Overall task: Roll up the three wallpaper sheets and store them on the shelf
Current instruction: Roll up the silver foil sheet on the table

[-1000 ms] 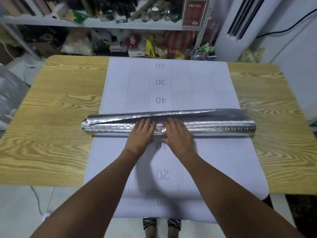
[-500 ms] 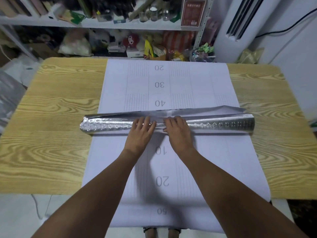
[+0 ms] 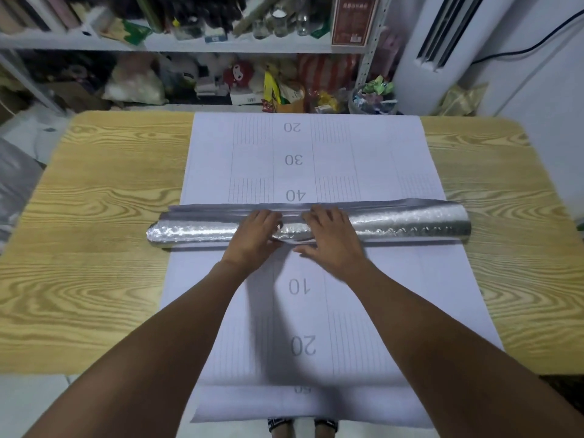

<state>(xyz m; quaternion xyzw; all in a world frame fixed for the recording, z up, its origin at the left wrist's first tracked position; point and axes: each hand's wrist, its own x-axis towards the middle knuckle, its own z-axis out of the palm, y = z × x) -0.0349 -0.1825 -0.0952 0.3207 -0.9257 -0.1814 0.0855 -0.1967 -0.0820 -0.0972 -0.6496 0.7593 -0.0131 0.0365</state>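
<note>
Across wooden table [image 3: 94,191], silver wallpaper roll [image 3: 196,232] crosswise on white ruled sheet [image 3: 363,153] — rolled farther than second ago, loose far flap narrower. On roll's middle, left hand [image 3: 254,240] then right hand [image 3: 330,240], fingers flat, pressing, gripping nothing. Winding nearly done — shelf [image 3: 189,47] beyond far edge next.

Wood-grain table [image 3: 94,279], white numbered sheet [image 3: 363,153] down the table's middle, past its near edge.

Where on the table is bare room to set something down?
Bare wooden tabletop left and right of the white ruled sheet. Crowded: mid-sheet, where left hand and right hand rest on the silver roll; the shelf behind is packed.
</note>
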